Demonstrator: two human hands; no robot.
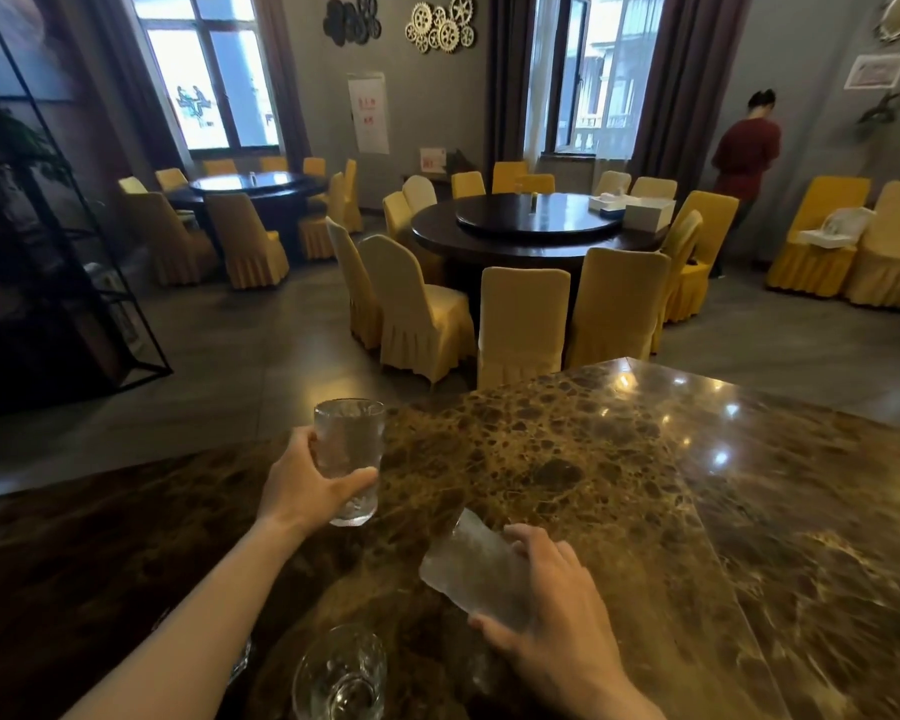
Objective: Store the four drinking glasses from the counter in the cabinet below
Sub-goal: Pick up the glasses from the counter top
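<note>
My left hand (302, 485) grips an upright textured drinking glass (348, 449), lifted just above the brown marble counter (619, 485). My right hand (557, 615) holds a second textured glass (474, 569), tilted with its base pointing up and left. A third glass (340, 678) stands upright on the counter near the bottom edge, between my forearms. Part of a fourth glass (242, 659) shows just behind my left forearm. The cabinet below is out of view.
The marble counter stretches to the right and far back. Beyond it stand round dark dining tables (531, 226) ringed with yellow-covered chairs (520, 319). A black metal shelf (48, 252) is at the left. A person in red (746, 158) stands at the far right wall.
</note>
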